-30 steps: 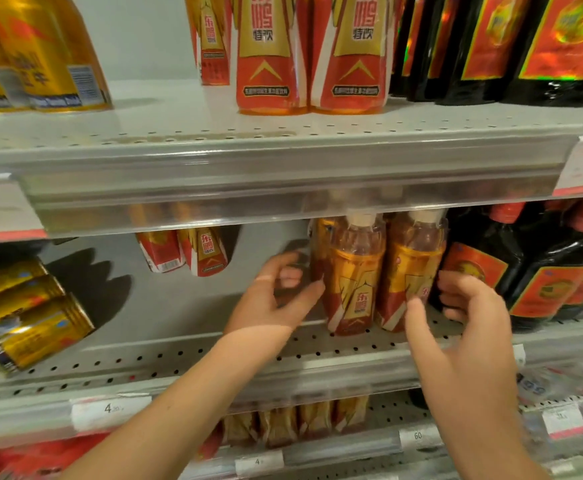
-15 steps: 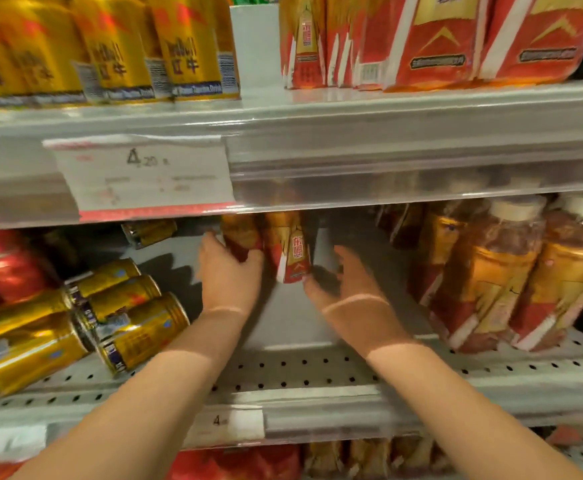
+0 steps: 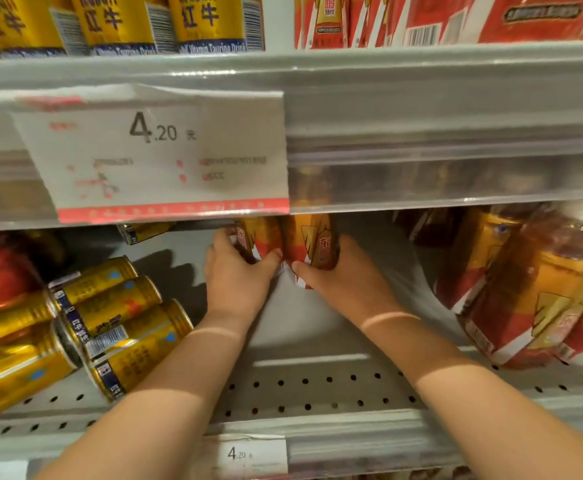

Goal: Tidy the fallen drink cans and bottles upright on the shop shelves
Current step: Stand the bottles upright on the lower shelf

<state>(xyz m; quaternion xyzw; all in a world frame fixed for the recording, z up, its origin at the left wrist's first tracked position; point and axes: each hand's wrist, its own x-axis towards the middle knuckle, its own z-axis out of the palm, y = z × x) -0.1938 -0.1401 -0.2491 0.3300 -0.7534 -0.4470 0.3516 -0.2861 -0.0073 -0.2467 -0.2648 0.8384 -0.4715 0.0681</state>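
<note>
Fingers [image 3: 265, 263] curl: left hand [image 3: 238, 275] round left bottle [image 3: 262, 235], right hand [image 3: 347, 277] round right bottle [image 3: 314, 242], arms outstretched.

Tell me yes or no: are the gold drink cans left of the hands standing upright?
No: the gold drink cans lie stacked on their sides on the perforated grey shelf.
</note>
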